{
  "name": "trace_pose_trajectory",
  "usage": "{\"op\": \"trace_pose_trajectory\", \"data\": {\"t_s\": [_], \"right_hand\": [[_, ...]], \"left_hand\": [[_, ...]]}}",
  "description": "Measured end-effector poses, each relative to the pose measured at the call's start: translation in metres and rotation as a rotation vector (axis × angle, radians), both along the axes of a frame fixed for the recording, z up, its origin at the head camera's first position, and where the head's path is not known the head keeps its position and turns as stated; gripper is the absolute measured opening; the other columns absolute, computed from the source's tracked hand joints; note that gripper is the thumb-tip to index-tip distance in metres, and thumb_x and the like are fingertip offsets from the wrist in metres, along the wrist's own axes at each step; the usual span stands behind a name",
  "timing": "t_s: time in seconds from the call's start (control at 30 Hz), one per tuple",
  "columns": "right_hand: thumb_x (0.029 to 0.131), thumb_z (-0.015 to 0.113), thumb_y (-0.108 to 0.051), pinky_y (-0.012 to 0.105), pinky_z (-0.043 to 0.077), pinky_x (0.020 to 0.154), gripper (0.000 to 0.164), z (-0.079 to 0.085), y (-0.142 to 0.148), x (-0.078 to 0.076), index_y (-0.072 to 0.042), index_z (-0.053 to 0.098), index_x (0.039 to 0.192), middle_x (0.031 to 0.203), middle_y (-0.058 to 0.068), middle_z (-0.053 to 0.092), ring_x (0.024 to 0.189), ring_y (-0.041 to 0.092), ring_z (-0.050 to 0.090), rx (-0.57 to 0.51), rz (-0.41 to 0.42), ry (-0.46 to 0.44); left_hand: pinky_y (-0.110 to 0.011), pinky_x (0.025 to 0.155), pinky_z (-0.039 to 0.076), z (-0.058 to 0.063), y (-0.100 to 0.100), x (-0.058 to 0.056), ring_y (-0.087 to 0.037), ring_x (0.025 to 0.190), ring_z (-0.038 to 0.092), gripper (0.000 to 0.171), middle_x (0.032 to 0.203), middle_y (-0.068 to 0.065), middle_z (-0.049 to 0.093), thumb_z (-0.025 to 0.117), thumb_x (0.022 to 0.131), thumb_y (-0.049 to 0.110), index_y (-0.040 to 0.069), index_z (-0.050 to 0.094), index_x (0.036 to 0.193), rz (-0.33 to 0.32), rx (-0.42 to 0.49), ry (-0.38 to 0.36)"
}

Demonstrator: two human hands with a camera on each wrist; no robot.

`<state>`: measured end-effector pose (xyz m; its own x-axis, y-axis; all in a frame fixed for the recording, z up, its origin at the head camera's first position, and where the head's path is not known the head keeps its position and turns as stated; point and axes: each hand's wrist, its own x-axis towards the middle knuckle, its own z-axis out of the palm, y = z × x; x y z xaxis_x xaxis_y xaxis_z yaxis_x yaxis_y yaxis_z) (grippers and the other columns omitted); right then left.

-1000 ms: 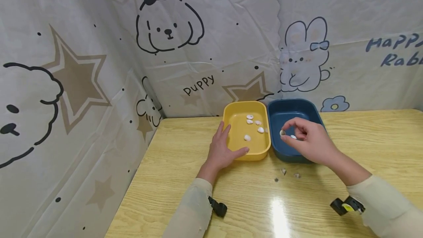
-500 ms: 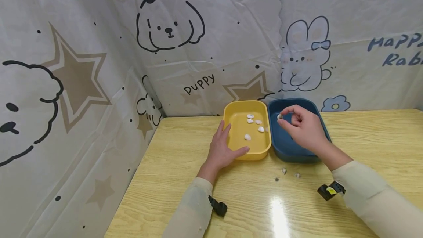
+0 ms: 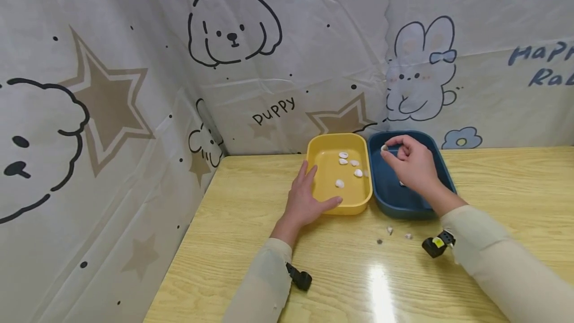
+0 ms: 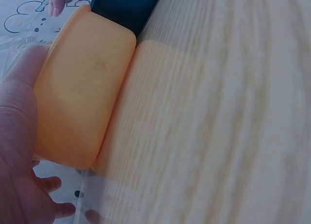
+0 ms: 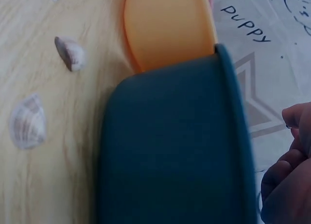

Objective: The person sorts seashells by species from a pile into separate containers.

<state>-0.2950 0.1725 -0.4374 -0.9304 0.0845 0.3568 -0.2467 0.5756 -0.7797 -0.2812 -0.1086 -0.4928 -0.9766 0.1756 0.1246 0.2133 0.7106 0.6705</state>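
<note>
My right hand (image 3: pixel 414 163) pinches a small pale seashell (image 3: pixel 383 148) between thumb and index finger, over the dark blue bin (image 3: pixel 390 191). Part of another shell (image 3: pixel 401 183) shows on that bin's floor, mostly behind the hand. My left hand (image 3: pixel 305 201) rests at the near left corner of the yellow bin (image 3: pixel 322 176), fingers spread along its side and thumb on the front rim. Several whitish shells (image 3: pixel 358 173) lie inside the yellow bin. In the right wrist view the curled right hand (image 5: pixel 291 170) is beyond the blue rim; its shell is hidden there.
The bins stand side by side, touching, by the patterned curtain (image 3: pixel 251 79) at the back of the wooden table (image 3: pixel 242 213). Before the blue bin lie loose shells (image 3: pixel 389 231) and a small dark piece (image 3: pixel 379 242). Each wrist carries a black camera (image 3: pixel 299 277).
With the shell in its pinch, my right hand has moved from the blue bin's middle towards its far left part. The left hand stays on the yellow bin. The head view has shifted slightly.
</note>
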Motion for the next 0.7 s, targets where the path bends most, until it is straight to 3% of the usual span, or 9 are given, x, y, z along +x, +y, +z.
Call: {"op": "trace_pose_trajectory", "data": {"t_s": [0.47, 0.7], "right_hand": [[0.098, 0.067, -0.030, 0.030, 0.038, 0.041, 0.031, -0.023, 0.008, -0.016, -0.007, 0.060, 0.117, 0.067, 0.006, 0.043, 0.046, 0.024, 0.052, -0.023, -0.042, -0.141], [0.097, 0.068, -0.027, 0.030, 0.037, 0.041, 0.029, -0.028, 0.008, -0.020, -0.007, 0.061, 0.117, 0.064, 0.006, 0.045, 0.045, 0.024, 0.052, -0.027, -0.040, -0.144]], "left_hand": [[-0.053, 0.113, 0.025, 0.000, 0.000, 0.000, -0.026, 0.149, 0.015, 0.109, 0.166, 0.011, 0.002, 0.076, 0.072, 0.070, 0.022, 0.030, 0.159, -0.001, -0.015, 0.011], [-0.052, 0.113, 0.025, 0.000, 0.000, 0.000, -0.025, 0.149, 0.015, 0.110, 0.166, 0.012, 0.001, 0.076, 0.071, 0.070, 0.023, 0.029, 0.159, 0.003, -0.012, 0.001]]}}
